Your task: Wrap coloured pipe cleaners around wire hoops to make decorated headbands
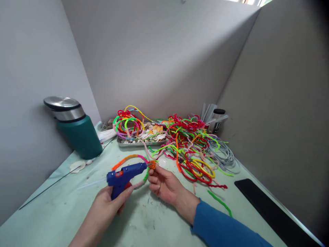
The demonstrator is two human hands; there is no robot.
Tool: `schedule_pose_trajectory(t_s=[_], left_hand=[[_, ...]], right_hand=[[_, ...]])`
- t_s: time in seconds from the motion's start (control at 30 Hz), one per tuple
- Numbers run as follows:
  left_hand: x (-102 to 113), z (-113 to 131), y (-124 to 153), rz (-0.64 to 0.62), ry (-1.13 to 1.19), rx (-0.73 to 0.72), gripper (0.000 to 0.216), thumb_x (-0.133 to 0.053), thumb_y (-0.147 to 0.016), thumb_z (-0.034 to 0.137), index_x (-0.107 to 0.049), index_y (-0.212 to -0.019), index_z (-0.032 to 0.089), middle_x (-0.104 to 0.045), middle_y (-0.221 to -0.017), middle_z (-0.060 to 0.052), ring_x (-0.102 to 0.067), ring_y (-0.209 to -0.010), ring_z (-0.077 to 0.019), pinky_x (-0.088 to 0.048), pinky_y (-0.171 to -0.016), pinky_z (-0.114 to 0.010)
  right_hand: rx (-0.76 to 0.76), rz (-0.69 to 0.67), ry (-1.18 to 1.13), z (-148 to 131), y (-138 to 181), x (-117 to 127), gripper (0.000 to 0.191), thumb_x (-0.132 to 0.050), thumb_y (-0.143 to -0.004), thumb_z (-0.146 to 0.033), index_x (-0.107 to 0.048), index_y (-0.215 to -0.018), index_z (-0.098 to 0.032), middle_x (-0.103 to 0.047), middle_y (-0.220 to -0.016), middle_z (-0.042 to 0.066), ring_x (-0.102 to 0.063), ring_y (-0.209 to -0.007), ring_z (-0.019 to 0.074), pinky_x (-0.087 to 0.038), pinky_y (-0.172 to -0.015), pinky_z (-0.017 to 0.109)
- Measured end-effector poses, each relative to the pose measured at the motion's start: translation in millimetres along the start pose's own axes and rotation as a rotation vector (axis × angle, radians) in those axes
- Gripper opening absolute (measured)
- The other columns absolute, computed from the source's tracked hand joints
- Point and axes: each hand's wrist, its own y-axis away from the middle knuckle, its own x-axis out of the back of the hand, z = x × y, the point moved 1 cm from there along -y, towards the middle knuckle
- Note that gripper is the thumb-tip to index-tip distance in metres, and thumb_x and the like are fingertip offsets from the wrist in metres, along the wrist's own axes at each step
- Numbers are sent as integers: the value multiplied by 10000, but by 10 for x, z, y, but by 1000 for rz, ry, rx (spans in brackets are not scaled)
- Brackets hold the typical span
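My left hand [111, 202] is closed around the handle of a blue glue gun [125, 174], whose nozzle points right. My right hand [162, 183] pinches a ring of multicoloured pipe cleaner [128, 158] at its orange end [152, 164], right at the gun's tip. The ring curves from orange through pink to green behind and below the gun. Both hands hover just above the pale green table [64, 206].
A heap of coloured pipe cleaners [190, 144] and grey wire [223, 154] lies at the right. A metal tray [140, 141] of shells holds more rings. A teal flask [77, 128] stands left. A black slab [269, 211] lies near the right edge; grey partition walls surround the table.
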Motion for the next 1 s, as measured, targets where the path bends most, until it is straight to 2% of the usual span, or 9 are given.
schedule_pose_trajectory(t_s=[0.2,0.37,0.63,1.0], left_hand=[[-22,-16,4,35,52,16,385,-664,-602,532,-505,-553,184,-469,-385,32,-418,-404,-131,-301,-423,-231],[3,-47,-23,-39,-15,36,427,-630,-607,589,-489,-583,187,-478,-400,35,-434,-428,-142,-324,-454,-245],[7,-47,-39,-28,-49,36,446,-593,-615,619,-503,-632,182,-474,-398,46,-431,-431,-140,-331,-466,-250],[14,-59,-47,-7,-113,42,449,-579,-605,626,-466,-567,193,-474,-386,35,-425,-418,-135,-317,-460,-253]], right_hand=[[-6,-13,-6,1,6,-3,132,-617,-810,-237,-588,-885,-133,-556,-731,1,-437,-541,54,-296,-429,148],[-3,-25,9,5,13,-3,159,-636,-801,-238,-583,-904,-129,-559,-729,-4,-439,-533,52,-293,-431,153],[-10,-34,28,9,16,1,189,-651,-791,-240,-578,-922,-124,-560,-738,-1,-446,-534,50,-293,-435,154],[-5,-21,20,9,17,0,185,-656,-782,-236,-564,-902,-129,-563,-729,-5,-446,-532,50,-292,-435,155]])
